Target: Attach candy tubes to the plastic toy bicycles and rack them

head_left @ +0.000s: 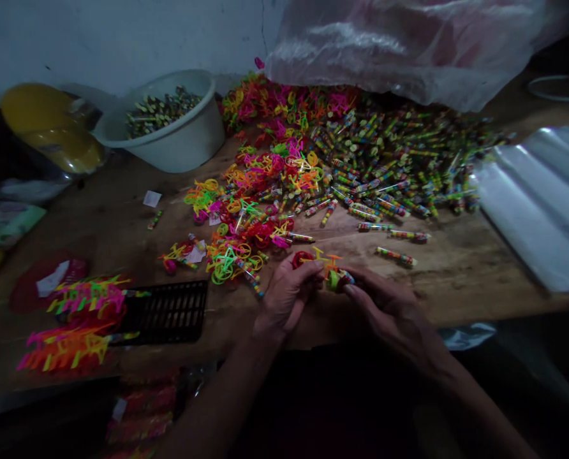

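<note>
One wooden table carries one heap of uncountable small tubes, one of plastic toys, one white tub and one black rack. At its front, two hands work fingers-together: the left hand clamps one red piece, the right hand one green piece.
</note>
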`<move>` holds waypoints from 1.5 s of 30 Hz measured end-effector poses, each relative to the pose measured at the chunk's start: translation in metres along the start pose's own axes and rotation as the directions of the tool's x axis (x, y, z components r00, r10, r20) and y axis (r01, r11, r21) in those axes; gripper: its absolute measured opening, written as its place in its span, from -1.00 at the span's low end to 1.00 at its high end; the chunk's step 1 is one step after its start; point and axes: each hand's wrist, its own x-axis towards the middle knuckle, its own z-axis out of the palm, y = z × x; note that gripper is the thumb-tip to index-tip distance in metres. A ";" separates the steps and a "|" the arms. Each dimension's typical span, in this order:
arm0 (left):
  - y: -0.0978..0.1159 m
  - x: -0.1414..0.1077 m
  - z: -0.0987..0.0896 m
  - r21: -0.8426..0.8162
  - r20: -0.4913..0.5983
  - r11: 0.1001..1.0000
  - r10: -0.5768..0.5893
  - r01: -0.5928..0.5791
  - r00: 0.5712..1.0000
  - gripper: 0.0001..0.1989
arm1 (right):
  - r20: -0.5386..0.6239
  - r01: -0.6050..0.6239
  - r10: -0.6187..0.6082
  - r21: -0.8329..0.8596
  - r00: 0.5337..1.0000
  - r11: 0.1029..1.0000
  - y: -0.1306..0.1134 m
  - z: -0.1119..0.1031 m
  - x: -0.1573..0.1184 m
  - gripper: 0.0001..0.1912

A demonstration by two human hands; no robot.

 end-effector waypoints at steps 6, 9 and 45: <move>-0.005 0.003 0.009 -0.066 -0.021 0.998 0.020 -0.021 1.000 -0.74 | -0.303 -0.184 0.167 -0.028 0.938 0.983 -0.004 0.012 0.000 -0.72; -0.010 0.001 0.014 -0.101 0.072 0.992 -0.069 0.076 0.995 -0.77 | -0.286 -0.169 0.173 0.039 0.942 0.985 -0.002 0.016 0.002 -0.79; -0.005 -0.005 -0.012 0.139 0.188 0.947 -0.314 0.291 0.931 -0.75 | -0.087 -0.112 0.132 0.207 0.987 0.972 0.015 0.003 0.005 -0.84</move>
